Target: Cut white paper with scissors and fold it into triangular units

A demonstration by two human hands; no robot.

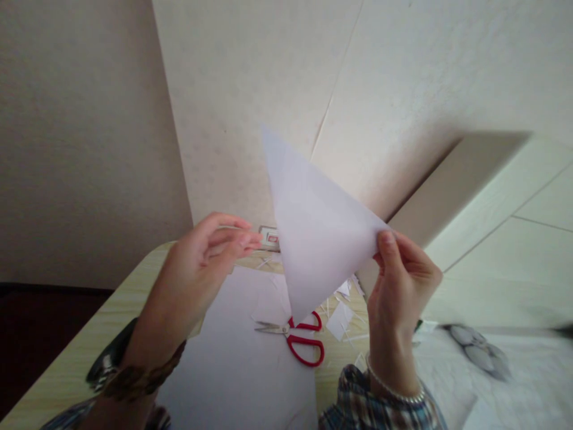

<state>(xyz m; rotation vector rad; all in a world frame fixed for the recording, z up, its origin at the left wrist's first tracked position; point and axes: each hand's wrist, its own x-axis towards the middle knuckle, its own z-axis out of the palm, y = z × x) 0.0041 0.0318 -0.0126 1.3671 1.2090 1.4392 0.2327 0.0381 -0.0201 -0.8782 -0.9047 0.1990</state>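
Observation:
My right hand (400, 292) pinches one corner of a white paper folded into a triangle (313, 233) and holds it up above the table. My left hand (203, 263) hovers just left of the paper with its fingers loosely stretched toward it, holding nothing. Under the raised paper, red-handled scissors (298, 337) lie on the table, blades pointing left. A large white sheet (242, 358) lies flat on the wooden table (85, 352) beneath my left forearm.
Small white paper scraps (340, 319) are scattered near the scissors. A small red-and-white item (270, 239) sits at the table's far edge by the wall. A bed with a grey-patterned cover (478, 355) lies to the right. A dark object (110, 358) rests by my left wrist.

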